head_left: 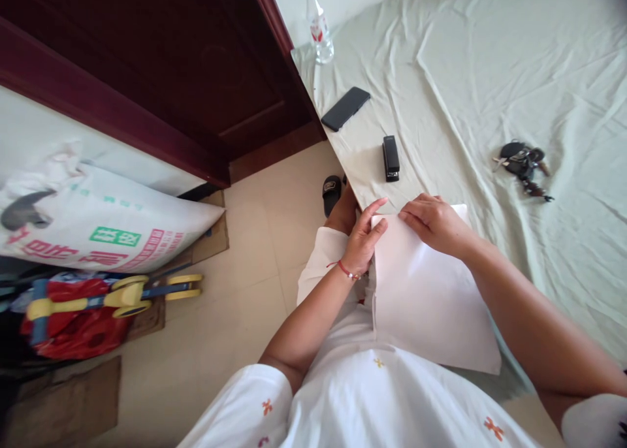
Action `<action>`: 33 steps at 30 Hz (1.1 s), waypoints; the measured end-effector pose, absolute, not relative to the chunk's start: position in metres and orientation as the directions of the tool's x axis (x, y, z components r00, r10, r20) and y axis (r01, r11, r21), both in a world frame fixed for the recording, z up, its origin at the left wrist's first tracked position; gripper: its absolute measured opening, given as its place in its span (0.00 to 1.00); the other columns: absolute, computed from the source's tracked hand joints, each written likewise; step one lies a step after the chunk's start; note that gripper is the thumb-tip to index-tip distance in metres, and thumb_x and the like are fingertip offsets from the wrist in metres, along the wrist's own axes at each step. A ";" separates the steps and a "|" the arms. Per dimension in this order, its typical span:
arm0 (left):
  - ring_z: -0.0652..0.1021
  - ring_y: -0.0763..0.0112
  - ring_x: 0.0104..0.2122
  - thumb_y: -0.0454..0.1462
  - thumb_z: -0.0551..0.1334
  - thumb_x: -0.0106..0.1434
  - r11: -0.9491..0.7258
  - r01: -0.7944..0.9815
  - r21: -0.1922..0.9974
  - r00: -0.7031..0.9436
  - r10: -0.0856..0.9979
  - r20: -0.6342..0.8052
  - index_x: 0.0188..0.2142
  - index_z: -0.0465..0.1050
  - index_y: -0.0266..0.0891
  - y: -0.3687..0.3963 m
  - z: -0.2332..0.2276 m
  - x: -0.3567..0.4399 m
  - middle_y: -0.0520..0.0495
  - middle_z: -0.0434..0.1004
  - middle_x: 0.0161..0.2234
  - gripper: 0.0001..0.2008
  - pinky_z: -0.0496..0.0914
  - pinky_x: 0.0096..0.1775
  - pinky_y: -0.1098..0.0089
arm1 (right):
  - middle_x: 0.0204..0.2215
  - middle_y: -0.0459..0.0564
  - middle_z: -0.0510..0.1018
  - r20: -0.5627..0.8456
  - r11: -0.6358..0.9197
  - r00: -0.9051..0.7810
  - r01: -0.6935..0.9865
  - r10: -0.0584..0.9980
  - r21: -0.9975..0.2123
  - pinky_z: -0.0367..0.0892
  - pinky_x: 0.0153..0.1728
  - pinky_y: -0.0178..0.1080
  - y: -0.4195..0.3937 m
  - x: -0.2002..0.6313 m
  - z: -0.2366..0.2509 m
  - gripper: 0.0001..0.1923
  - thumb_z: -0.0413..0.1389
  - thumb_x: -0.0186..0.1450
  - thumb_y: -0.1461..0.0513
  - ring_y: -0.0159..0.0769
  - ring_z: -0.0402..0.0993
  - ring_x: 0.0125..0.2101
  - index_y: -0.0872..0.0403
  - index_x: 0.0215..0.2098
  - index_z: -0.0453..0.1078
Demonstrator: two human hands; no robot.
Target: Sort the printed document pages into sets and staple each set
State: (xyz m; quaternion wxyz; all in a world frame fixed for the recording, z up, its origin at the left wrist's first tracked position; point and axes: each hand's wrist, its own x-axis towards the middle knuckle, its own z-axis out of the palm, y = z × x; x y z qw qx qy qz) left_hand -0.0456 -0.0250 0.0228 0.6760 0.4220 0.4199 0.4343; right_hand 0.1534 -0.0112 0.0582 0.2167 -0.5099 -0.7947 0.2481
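White paper (431,304), perhaps several sheets, hangs over the table's edge in front of my body. At its upper left corner is my left hand (363,242), thumb on top and the index finger stretched out past the edge. My right hand (434,224) pinches the top edge further right, fingers bent together. Just beyond the hands, a black stapler (390,157) lies on the cloth, apart from both. How the left hand's lower fingers sit under the paper is hidden.
A pale green cloth (465,108) covers the table. On it are a black phone (345,108), a clear bottle (319,30) and a bunch of keys (524,164). On the floor at left are a large printed sack (122,219) and a yellow-and-blue wheeled toy (122,298).
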 end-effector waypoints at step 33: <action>0.77 0.68 0.29 0.30 0.66 0.62 0.095 0.533 0.841 0.070 0.985 -0.156 0.41 0.76 0.40 0.099 0.012 -0.016 0.52 0.77 0.25 0.08 0.70 0.43 0.67 | 0.32 0.53 0.82 -0.157 0.359 -0.425 0.873 0.891 -0.330 0.62 0.40 0.43 0.107 0.191 0.031 0.18 0.44 0.72 0.57 0.46 0.76 0.41 0.50 0.35 0.75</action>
